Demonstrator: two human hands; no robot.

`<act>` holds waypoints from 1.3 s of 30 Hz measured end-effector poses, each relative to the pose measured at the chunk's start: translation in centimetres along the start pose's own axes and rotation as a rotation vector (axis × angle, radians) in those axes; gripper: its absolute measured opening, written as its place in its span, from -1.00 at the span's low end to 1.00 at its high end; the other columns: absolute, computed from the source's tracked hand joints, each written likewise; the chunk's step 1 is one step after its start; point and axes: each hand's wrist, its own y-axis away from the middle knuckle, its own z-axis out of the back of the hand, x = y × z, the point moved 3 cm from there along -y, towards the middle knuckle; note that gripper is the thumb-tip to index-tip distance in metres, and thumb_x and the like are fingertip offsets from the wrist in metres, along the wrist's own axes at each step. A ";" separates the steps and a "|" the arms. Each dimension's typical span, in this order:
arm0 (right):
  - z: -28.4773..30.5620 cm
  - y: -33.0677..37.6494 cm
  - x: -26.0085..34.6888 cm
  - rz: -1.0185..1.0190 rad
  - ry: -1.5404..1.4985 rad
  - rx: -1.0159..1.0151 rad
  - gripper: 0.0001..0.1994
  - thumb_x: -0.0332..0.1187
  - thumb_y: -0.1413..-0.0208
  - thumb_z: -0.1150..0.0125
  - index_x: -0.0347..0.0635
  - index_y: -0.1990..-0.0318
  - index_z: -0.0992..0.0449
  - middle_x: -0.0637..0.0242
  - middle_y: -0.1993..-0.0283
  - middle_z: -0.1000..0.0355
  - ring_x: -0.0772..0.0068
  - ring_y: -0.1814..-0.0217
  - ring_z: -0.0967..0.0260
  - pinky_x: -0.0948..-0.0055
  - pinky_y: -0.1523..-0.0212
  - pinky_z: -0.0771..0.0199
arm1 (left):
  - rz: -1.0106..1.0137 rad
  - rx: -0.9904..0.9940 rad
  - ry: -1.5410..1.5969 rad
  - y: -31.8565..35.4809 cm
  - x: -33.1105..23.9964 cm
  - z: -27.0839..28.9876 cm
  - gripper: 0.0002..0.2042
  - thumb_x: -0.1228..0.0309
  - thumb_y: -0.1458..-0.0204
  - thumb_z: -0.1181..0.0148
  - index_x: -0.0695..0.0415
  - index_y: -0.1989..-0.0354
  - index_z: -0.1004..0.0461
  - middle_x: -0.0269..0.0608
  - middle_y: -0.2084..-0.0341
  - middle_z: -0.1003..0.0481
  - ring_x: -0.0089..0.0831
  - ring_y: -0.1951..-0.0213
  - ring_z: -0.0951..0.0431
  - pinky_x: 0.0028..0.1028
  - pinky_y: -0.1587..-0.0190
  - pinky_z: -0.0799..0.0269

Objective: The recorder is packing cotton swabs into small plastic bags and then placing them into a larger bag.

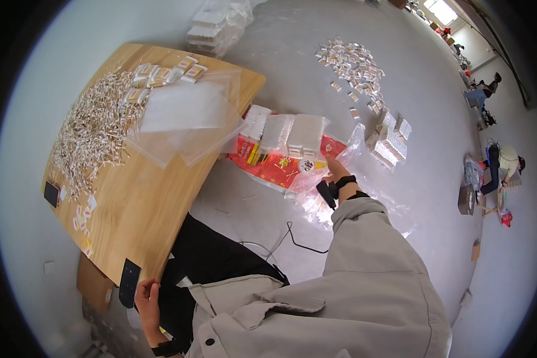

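Note:
My right hand (338, 169) reaches forward to the right end of a red printed sack (275, 170) on the floor. Its fingers are bent into a crumpled clear plastic bag (314, 200) and seem to grip it, though the fingertips are partly hidden. White packs of cotton swabs (305, 135) stand in a row on the sack, just left of that hand. Down at the near corner of the wooden table (155, 209), my left hand (148, 301) has loosely curled fingers with nothing visible in them. Beside it, a black flat device (129, 283) lies at the table edge.
Loose cotton swabs (95, 128) heap on the table, with small packs (161, 76) and clear plastic sheets (185, 110) alongside. Many small packs (355, 65) lie scattered on the floor near stacked packs (389, 143). A black cable (292, 238) crosses the floor. Another person (507, 164) works far right.

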 end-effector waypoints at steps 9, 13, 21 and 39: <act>-5.8 1.8 -15.2 0.439 1.203 0.183 -0.54 -0.01 -0.05 -0.01 -0.29 0.21 -0.53 -0.08 0.17 -0.47 -0.06 0.04 -0.40 0.13 -0.02 -0.37 | -0.010 -0.027 -0.089 1.1 0.3 0.2 -0.82 0.44 -0.13 -0.09 0.30 0.18 -0.42 -0.23 0.32 -0.49 -0.53 0.24 -0.48 -0.58 0.10 -0.36; -4.9 5.9 -19.6 0.331 1.293 0.226 -0.57 -0.02 0.01 -0.07 -0.24 0.24 -0.54 -0.04 0.21 -0.49 -0.05 0.08 -0.42 0.16 0.03 -0.39 | 0.018 -0.067 -0.081 -0.2 1.3 -0.5 -0.81 0.41 -0.16 -0.06 0.30 0.21 -0.44 -0.23 0.36 -0.49 -0.54 0.27 -0.48 -0.59 0.13 -0.35; -7.1 9.3 -20.2 0.244 1.335 0.303 -0.61 -0.09 -0.04 -0.07 -0.21 0.13 -0.49 -0.01 0.11 -0.46 -0.05 0.00 -0.37 0.14 -0.01 -0.36 | 0.010 -0.115 -0.052 -0.7 3.5 0.1 -0.80 0.39 -0.18 -0.03 0.29 0.20 -0.45 -0.26 0.37 -0.50 -0.56 0.30 -0.46 -0.59 0.17 -0.35; -11.6 7.8 -18.2 0.497 1.203 0.255 -0.69 -0.16 -0.03 0.03 -0.20 0.34 -0.54 -0.01 0.30 -0.50 -0.05 0.18 -0.44 0.13 0.15 -0.44 | -0.038 -0.117 0.103 -1.0 4.8 0.0 -0.84 0.45 -0.15 -0.06 0.29 0.21 -0.44 -0.29 0.41 -0.49 -0.58 0.33 -0.46 -0.62 0.20 -0.35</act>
